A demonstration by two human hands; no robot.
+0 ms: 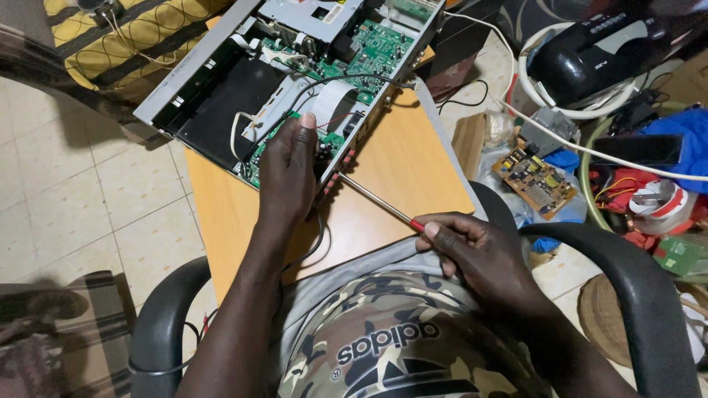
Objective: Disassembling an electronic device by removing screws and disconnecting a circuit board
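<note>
Closest in, the right hand (472, 247) sits low by the person's lap, fingers curled shut around the red handle of a long screwdriver (376, 200). Its thin steel shaft runs up and left across the wooden board (409, 166), and the tip points at the near side wall of the opened player (287, 70), right at or just short of it; I can't tell whether it bites a screw.

A little farther, the left hand (289, 173) lies flat on the near corner of the chassis, fingers together and stretched forward, pressing down on the green circuit board (328, 141) rather than gripping anything. Black and white wires curl out beside the fingertips, and a white ribbon cable (330, 99) arcs just beyond them.

By the look of it, this is the steadying-and-aiming step: one hand pins the case, the other lines up the driver. The next move calls for seating the tip squarely while the pinning hand stops the chassis sliding on the board.

Farther back, the metal drive housing (310, 15) fills the rear of the case. Off to the right, well apart, a loose yellow circuit board (536, 180) lies among clutter.
</note>
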